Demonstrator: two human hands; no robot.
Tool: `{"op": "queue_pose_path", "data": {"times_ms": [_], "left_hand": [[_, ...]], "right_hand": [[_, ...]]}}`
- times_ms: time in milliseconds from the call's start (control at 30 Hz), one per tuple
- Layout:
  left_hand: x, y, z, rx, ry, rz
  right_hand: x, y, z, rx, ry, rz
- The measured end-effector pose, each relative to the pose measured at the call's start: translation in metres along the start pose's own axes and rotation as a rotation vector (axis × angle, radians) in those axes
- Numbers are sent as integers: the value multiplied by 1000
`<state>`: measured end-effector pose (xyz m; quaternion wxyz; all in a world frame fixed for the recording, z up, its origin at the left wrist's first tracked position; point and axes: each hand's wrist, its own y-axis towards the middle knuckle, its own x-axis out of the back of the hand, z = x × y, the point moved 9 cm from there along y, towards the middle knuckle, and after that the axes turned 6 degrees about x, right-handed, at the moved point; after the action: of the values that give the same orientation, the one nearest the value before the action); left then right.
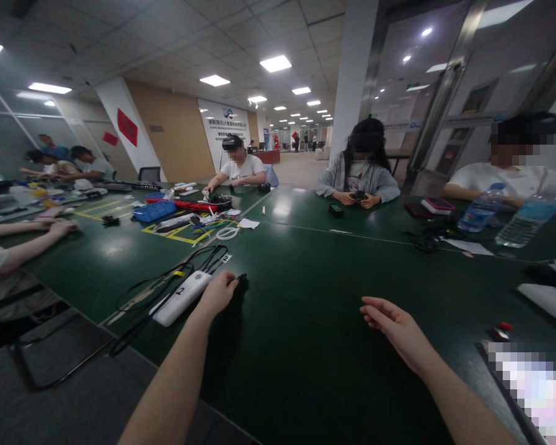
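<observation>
My left hand (220, 293) is closed on a small black object (243, 280), whose kind I cannot make out, at the table's left-centre. Just left of that hand lies a white power strip (183, 300) marked "2", with a black cable (144, 314) looped around and behind it. Over the green table (301, 346), to the right, my right hand (391, 318) is held with loosely stretched fingers and nothing visible in it. A red-and-black small item (501, 330) and a blurred-out bright screen (532, 389) are nearest to my right forearm.
A blue basket (154, 211), a white cable coil (227, 233) and loose wires lie beyond the power strip. Two water bottles (482, 209) stand at the right. Across the table sit several people; one person's hands (360, 199) hold a small dark item. Another person's arm (32, 244) rests at left.
</observation>
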<state>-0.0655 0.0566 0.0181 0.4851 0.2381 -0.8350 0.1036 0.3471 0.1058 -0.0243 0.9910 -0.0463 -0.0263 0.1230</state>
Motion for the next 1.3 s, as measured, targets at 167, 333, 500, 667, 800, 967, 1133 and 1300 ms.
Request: {"op": "queue_pose_path", "data": {"times_ms": [167,333,500,667,800,967,1133,1300], "left_hand": [[-4,2,-1,7,34,-8],[-6,4,-2,36,90,-33],[-6,1,-9,27,117,-29],[-7,-2,-14,5,147,-30],[-11,-1,-17,-46,182,-42],[-16,-2,-28,-213,248,-36],[-12,-5,-27,-247,225,-36],[-11,-6,-23,-231,215,-18]], "right_hand": [[-1,2,-2,22,-12,13],[0,4,-5,30,-15,7],[0,3,-3,28,-4,7],[-1,2,-2,16,13,12],[-1,0,0,12,20,8],[-2,-4,6,-4,20,-13],[-2,-5,8,-3,20,-39],[-1,0,1,19,17,-13]]}}
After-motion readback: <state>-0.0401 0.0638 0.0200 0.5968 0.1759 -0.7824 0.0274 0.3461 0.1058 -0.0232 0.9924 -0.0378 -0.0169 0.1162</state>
